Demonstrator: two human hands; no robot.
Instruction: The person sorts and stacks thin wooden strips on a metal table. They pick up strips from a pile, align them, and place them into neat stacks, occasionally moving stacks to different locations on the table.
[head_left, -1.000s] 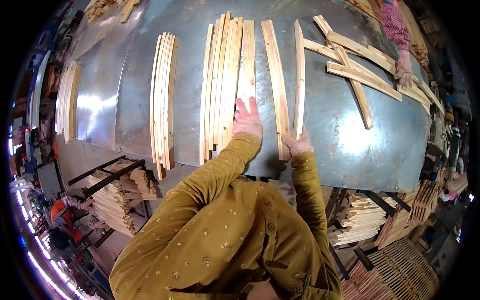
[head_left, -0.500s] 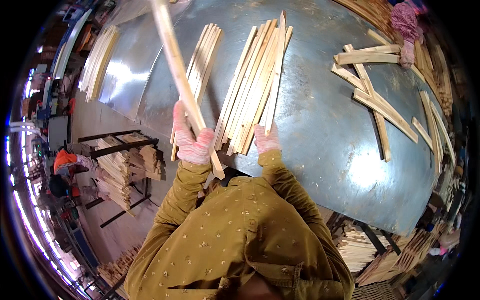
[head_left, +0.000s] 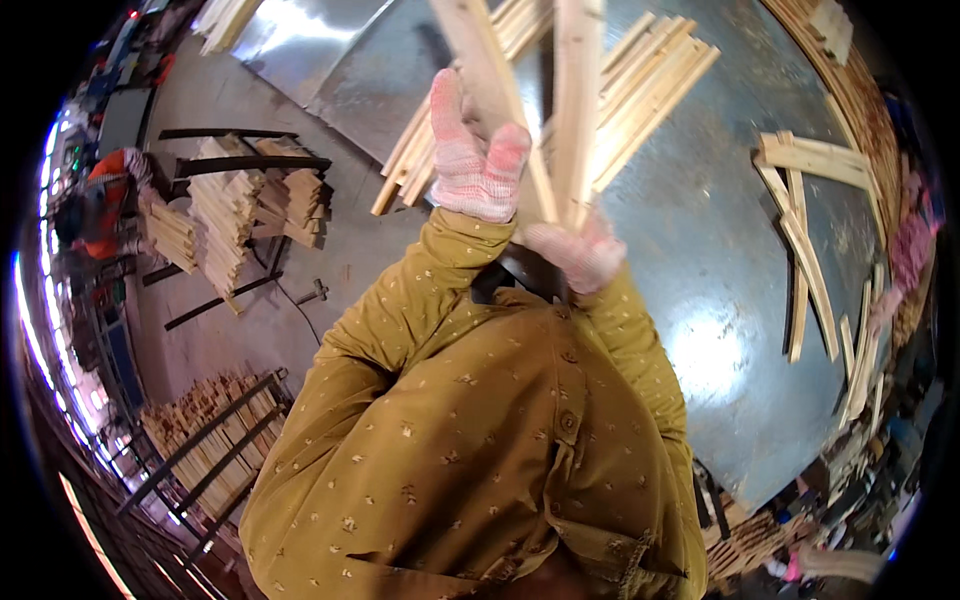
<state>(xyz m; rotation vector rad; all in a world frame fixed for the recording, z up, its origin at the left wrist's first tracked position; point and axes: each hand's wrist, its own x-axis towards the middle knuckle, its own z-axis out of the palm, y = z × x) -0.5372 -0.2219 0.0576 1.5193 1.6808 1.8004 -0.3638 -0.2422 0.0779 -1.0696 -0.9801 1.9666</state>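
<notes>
Pale wood: your left fingers [head_left: 449, 112] held one slat [head_left: 482, 62], your right fingers [head_left: 572, 254] a second slat [head_left: 577, 110]; both ran lengthwise ahead, lower ends nearer the right fingers.

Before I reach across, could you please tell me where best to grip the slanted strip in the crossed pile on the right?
Probably by its near end, coming from your side: the slanted strip seems to lie over the neighbouring strip, and that end splays clear of it, leaving a gap.
</notes>
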